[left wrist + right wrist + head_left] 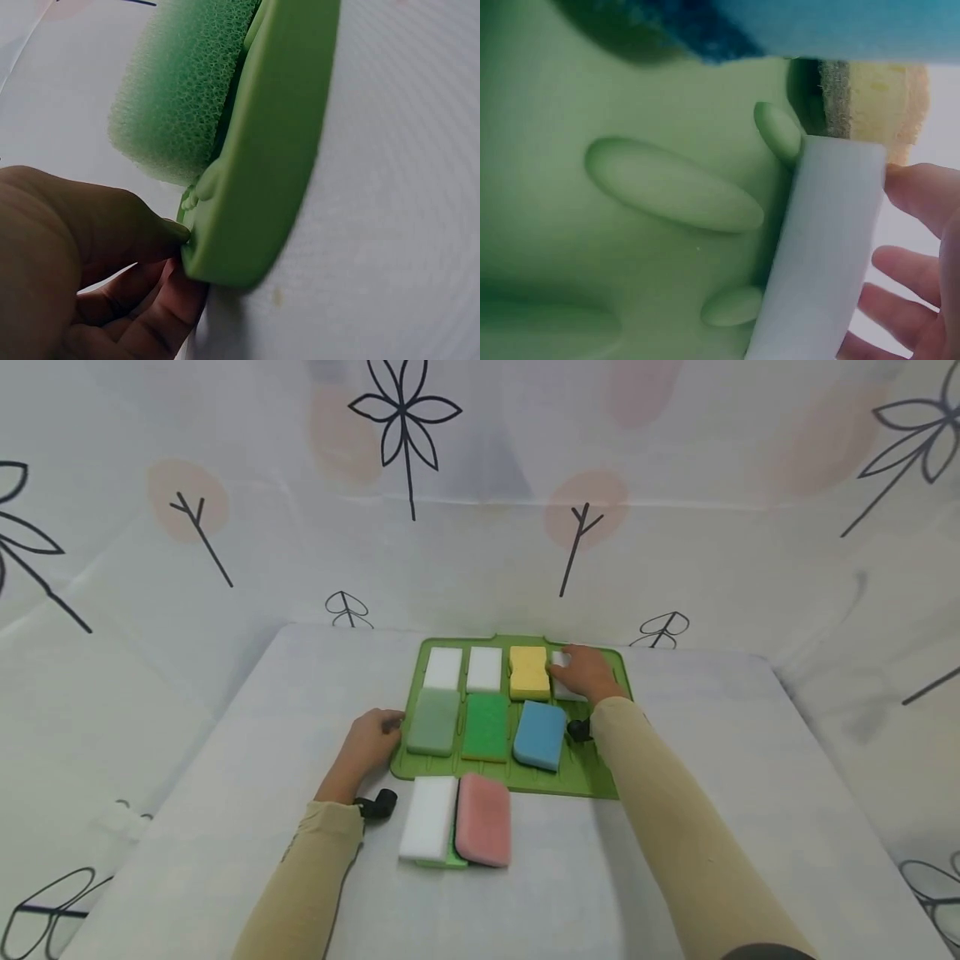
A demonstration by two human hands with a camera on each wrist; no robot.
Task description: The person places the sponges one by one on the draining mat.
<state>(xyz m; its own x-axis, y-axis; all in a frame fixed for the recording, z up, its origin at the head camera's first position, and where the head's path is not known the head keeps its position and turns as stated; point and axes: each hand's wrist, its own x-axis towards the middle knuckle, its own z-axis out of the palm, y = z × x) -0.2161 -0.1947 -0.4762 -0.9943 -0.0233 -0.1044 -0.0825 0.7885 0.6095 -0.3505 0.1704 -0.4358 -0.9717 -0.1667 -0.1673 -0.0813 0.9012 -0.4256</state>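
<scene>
A green silicone tray point(577, 775) lies on the table with sponges on it in two rows. My left hand point(369, 745) pinches the tray's left edge, thumb above and fingers against the outside, in the left wrist view beside a pale green sponge point(184, 90). At the tray's back right, my right hand point(587, 673) touches the top face of a white sponge point(821, 247) with spread fingers. Left of that one is a yellow sponge point(529, 673) with notched sides. A blue sponge point(540, 733) sits slightly askew in the front row, beside a bright green sponge point(485, 727).
Two more white sponges point(443, 669) lie in the back row. In front of the tray, a white sponge point(431, 818) and a pink sponge point(483, 820) rest over a partly hidden green one point(442, 863). Patterned cloth walls point(480, 560) surround the white table point(300, 693).
</scene>
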